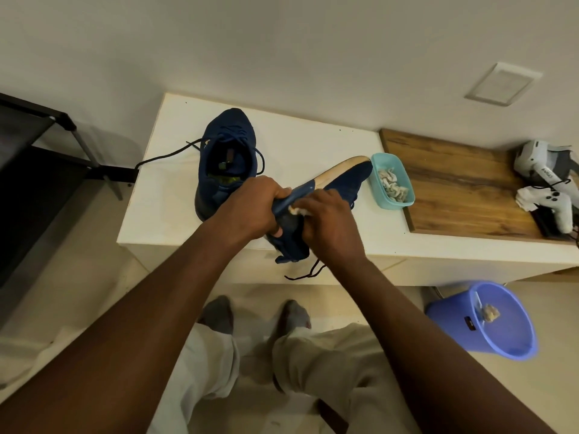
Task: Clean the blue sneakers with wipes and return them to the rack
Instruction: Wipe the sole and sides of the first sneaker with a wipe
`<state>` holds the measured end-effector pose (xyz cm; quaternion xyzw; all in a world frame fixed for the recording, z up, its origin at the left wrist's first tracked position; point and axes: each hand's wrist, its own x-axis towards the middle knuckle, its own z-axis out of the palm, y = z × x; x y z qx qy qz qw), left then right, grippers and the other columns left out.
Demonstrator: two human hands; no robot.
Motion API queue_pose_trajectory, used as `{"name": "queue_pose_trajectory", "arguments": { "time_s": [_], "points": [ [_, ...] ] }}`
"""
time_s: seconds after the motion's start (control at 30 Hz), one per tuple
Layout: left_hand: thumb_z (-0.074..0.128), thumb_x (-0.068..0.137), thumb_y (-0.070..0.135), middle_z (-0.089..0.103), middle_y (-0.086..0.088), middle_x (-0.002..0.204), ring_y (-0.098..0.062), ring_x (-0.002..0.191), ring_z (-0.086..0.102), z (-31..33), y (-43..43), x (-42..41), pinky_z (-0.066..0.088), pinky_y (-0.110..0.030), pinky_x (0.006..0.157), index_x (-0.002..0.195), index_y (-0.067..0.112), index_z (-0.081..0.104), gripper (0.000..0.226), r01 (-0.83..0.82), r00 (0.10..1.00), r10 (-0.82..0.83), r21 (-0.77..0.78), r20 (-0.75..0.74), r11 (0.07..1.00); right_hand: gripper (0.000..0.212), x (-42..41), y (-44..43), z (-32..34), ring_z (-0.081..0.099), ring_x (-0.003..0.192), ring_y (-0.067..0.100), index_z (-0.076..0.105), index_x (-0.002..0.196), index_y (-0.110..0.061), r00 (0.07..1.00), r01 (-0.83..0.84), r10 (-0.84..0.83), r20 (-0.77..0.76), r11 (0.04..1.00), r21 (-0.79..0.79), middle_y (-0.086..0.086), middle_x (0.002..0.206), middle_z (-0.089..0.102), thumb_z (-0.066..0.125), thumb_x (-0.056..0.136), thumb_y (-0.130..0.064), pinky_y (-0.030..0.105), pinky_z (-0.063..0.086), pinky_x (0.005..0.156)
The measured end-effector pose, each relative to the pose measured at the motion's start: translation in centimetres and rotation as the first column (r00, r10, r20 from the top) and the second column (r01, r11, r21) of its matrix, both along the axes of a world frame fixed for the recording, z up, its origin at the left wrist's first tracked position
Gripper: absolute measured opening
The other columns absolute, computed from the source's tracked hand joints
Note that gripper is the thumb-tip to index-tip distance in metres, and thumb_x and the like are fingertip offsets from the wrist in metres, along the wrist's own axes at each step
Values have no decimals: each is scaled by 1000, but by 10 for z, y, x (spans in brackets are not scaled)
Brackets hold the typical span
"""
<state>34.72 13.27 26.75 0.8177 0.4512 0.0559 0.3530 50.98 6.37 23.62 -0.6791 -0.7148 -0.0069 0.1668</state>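
One blue sneaker (227, 151) stands upright on the white counter (300, 145), its laces trailing left. A second blue sneaker (343, 180) is held on its side above the counter's front edge, pale sole up. My left hand (250, 211) grips its heel. My right hand (329, 220) presses a white wipe (296, 211) against the heel area. A teal tub (393, 183) with crumpled wipes in it sits just past the toe. The dark shoe rack (40, 158) stands at the left.
A wooden board (460, 183) lies on the counter at the right, with white devices (551, 183) on its far end. A blue bin (488, 321) holding a used wipe stands on the floor at the lower right. My legs and socked feet are below.
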Motion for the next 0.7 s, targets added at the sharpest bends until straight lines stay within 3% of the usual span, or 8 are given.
{"name": "queue_pose_trajectory", "arguments": {
  "time_s": [0.1,0.2,0.3,0.43,0.5,0.6,0.7],
  "points": [
    [88,72,11,71,-14,117,-31,103,67,0,0,1,55,-45,94,135,8,62,68,5,1000,-5,9,-3,1000,28,15,23,1,54,96,26,74,109,-17,975,214,-214,-51,977,-11,7,104,66,58,89,-6,34,46,78],
    [88,73,12,71,-12,116,-30,102,67,-3,1,2,55,-44,94,137,12,61,69,10,1000,-10,11,-15,1000,26,4,23,3,54,98,27,74,107,-13,958,278,-279,-65,960,-31,11,105,63,56,90,-4,33,45,79],
    [86,75,11,69,-14,122,-31,109,66,-5,4,3,52,-42,99,142,14,58,72,15,1000,-15,18,-8,1000,17,-30,-12,-1,51,95,21,72,104,-13,991,123,-127,-48,990,-71,7,102,59,66,88,-14,25,36,75],
    [80,84,12,65,-16,131,-32,119,61,-2,5,6,48,-39,104,146,13,52,68,42,997,-40,25,-65,999,22,-38,-28,4,53,91,13,73,106,-19,998,-16,9,-69,995,-95,0,100,62,75,85,-23,24,42,73],
    [85,77,10,67,-15,124,-32,113,64,0,3,6,50,-43,101,142,12,56,71,24,999,-23,18,-39,1000,14,-27,-12,15,53,83,10,74,100,-17,984,72,-87,-158,993,-96,-3,92,60,69,87,-17,20,38,71],
    [87,73,10,69,-13,119,-31,106,65,1,3,5,53,-45,97,140,13,59,72,17,999,-17,27,-33,999,26,-5,17,24,55,75,7,75,101,-16,898,308,-327,-294,945,-110,-5,88,57,58,86,-3,7,33,59],
    [87,73,10,69,-12,121,-31,106,65,-3,5,5,53,-45,97,141,15,58,74,15,1000,-15,6,-24,1000,28,-5,20,18,58,88,17,73,108,-12,898,323,-337,-281,941,-98,3,100,62,55,88,-4,7,37,67]
  ]
}}
